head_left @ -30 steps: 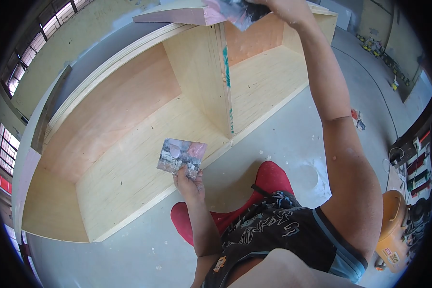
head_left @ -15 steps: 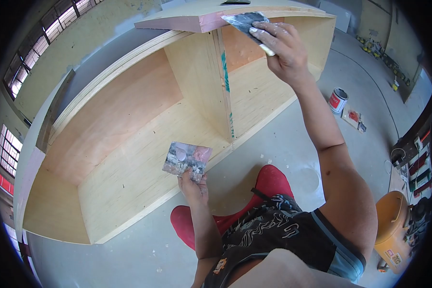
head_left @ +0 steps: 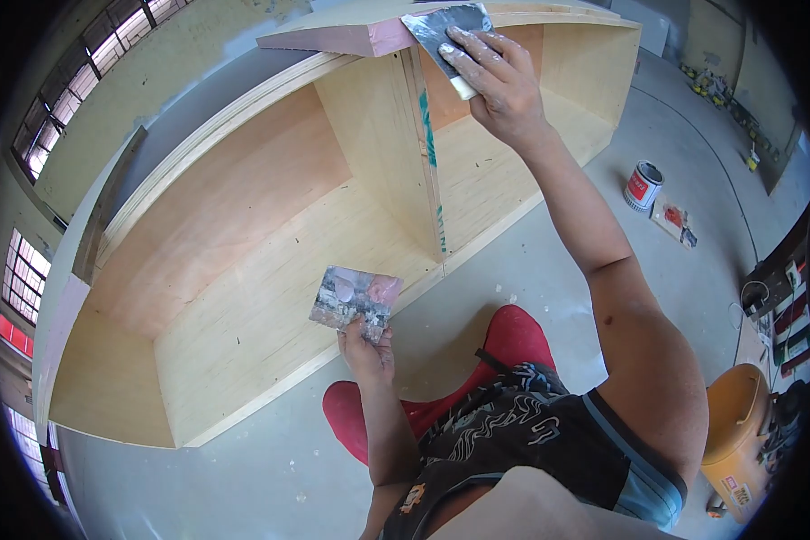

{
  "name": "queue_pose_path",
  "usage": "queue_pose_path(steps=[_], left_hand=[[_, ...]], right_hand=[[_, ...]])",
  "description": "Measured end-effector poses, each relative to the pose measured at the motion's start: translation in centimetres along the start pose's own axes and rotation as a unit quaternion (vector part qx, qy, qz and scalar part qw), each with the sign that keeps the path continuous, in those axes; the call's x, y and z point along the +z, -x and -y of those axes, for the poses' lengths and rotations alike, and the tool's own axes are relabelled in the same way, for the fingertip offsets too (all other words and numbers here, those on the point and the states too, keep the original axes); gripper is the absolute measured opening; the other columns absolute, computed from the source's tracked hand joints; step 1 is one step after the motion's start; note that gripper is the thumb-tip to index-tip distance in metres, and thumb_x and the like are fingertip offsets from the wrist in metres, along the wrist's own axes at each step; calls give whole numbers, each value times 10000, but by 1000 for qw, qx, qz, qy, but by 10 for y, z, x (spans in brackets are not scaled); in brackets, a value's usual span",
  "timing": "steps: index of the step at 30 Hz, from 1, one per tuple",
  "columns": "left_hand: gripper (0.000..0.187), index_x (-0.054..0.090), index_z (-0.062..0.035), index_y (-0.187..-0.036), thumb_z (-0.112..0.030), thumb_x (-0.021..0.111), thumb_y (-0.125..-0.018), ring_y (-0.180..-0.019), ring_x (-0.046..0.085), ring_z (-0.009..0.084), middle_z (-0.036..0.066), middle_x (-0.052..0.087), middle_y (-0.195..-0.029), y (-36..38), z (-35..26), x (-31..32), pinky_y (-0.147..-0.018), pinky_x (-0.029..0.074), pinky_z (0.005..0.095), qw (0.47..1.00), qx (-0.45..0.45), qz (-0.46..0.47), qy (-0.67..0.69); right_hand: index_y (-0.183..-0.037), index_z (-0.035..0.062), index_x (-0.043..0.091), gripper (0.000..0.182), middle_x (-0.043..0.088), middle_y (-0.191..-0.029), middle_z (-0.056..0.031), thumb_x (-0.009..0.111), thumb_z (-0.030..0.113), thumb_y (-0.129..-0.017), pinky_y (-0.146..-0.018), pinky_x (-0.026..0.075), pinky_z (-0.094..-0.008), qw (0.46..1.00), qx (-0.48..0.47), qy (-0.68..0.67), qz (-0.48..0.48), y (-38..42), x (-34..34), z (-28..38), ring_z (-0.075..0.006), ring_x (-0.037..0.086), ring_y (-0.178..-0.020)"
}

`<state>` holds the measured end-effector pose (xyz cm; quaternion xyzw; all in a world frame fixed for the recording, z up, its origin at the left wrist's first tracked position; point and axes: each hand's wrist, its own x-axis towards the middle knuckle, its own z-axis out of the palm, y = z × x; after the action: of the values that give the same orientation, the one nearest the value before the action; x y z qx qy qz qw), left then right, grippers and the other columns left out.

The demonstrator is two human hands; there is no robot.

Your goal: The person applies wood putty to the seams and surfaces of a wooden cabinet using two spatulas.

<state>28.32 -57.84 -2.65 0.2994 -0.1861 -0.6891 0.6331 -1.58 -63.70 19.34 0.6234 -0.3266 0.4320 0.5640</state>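
Note:
In my right hand (head_left: pixel 504 85) is a wide putty knife (head_left: pixel 436 36), its grey blade smeared with white. The blade lies against the pink, filler-coated end of the top board (head_left: pixel 369 40) on a plywood cabinet (head_left: pixel 261 337). My fingers press flat over the back of the blade. Lower down, my left hand (head_left: pixel 366 349) grips a small square putty board (head_left: pixel 355 301) by its near edge. Pinkish putty (head_left: pixel 344 289) sits on that board among grey and white smears. The board is held in front of the cabinet's open compartment.
An opened paint can (head_left: pixel 643 185) stands on the grey floor at the right, beside a flat stained piece (head_left: pixel 673 221). A yellow bin (head_left: pixel 733 432) is close by my right side. The cabinet's centre divider (head_left: pixel 414 162) has green markings.
My right hand and the putty knife have shifted slightly left and turned, so more of the blade's face shows. The left hand keeps its hold on the board. The camera view has shifted slightly.

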Motion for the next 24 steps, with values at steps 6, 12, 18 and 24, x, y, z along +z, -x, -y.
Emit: queue_pose_path(steps=[6, 12, 18, 24], left_hand=[[288, 458, -50, -1068, -107, 529, -795, -708, 585, 173, 73, 561, -915, 0, 2, 2, -503, 493, 304, 1000, -2, -3, -12], [284, 459, -48, -1063, -103, 526, -793, -704, 578, 178, 72, 558, -905, -1, 3, 6, -492, 476, 305, 999, -12, 27, -13], [275, 462, -49, -1055, -95, 524, -791, -695, 579, 182, 73, 560, -901, -2, 9, 16, -485, 472, 306, 999, -20, 30, -5], [274, 457, -50, -1059, -84, 517, -794, -708, 581, 182, 76, 562, -905, -2, 13, 11, -496, 475, 310, 998, -28, 57, -15]], right_hand=[[-1077, 44, 592, 514, 565, -1191, -91, 571, -133, -595, -868, 427, -371, 997, 43, -42, 41, 26, -4, 15, -300, 531, -1014], [-1059, 54, 568, 493, 580, -1134, -76, 570, -115, -597, -808, 436, -369, 990, 102, -67, 65, 25, -29, 17, -290, 541, -977], [-1062, 38, 586, 510, 613, -1076, -112, 523, -161, -597, -832, 458, -360, 999, 29, -9, 42, -9, -37, 4, -327, 554, -979], [-930, 60, 630, 217, 665, -867, -78, 610, -1, -723, -655, 497, -253, 826, 442, -334, 105, -36, -64, -10, -182, 635, -786]])
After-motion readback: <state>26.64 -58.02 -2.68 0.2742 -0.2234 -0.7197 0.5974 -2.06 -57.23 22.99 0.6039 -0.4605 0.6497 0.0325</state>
